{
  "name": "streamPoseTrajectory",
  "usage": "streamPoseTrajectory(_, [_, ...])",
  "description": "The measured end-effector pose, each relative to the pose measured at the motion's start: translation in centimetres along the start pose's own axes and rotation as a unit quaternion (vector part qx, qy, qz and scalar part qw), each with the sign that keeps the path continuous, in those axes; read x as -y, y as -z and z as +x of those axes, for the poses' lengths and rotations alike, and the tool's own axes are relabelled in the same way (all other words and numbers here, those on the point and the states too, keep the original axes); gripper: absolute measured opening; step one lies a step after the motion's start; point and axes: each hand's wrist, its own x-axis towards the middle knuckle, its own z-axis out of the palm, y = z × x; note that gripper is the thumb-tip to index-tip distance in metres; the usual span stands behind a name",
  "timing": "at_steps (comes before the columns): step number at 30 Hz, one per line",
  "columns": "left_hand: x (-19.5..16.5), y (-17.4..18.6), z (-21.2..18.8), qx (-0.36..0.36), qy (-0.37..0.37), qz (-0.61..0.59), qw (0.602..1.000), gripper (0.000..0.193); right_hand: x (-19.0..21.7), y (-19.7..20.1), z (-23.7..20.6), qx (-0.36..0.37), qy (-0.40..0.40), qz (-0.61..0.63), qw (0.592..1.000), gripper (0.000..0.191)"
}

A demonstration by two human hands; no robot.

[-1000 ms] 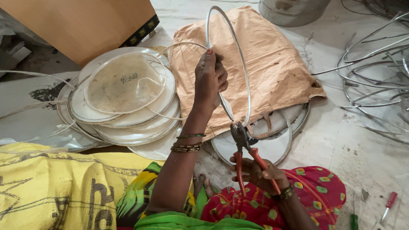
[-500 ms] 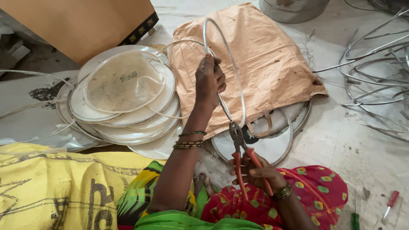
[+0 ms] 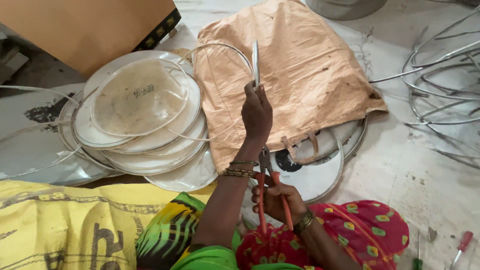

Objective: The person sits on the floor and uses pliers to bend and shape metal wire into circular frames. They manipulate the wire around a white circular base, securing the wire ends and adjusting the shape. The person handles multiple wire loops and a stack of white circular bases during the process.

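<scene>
Left hand [image 3: 256, 114]: we see it closed round a metal ring [image 3: 255, 62], held edge-on, upright at 12 o'clock from the wrist.
Right hand [image 3: 274, 200]: fist shut on the red handles of pliers [image 3: 267, 192]; their nose points up by the left wrist.
Sack [image 3: 295, 75]: tan, behind the ring.
Discs [image 3: 140, 115]: stacked at 9 o'clock.
Wire [image 3: 440, 85]: coils at 3 o'clock, well apart.

Crowded left, open right.
Stacked white discs [image 3: 145, 120] and tan sack [image 3: 300, 75] blocking ahead — bare floor [image 3: 415, 170] passable, apparently, before tangled wire hoops [image 3: 445, 85].
</scene>
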Motion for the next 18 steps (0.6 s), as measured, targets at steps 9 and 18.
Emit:
streamPoseTrajectory(9, [6.9,-5.1,7.8,-0.058,-0.051,0.061,0.995,0.02,2.7,-3.4,-0.5,0.048,-0.06,0.214,0.974,0.059])
streamPoseTrajectory(18, [24.3,-1.6,3.2,0.267,0.189,0.005,0.945,0.035,3.4,-3.5,0.3,0.008,-0.094,0.153,0.984,0.056])
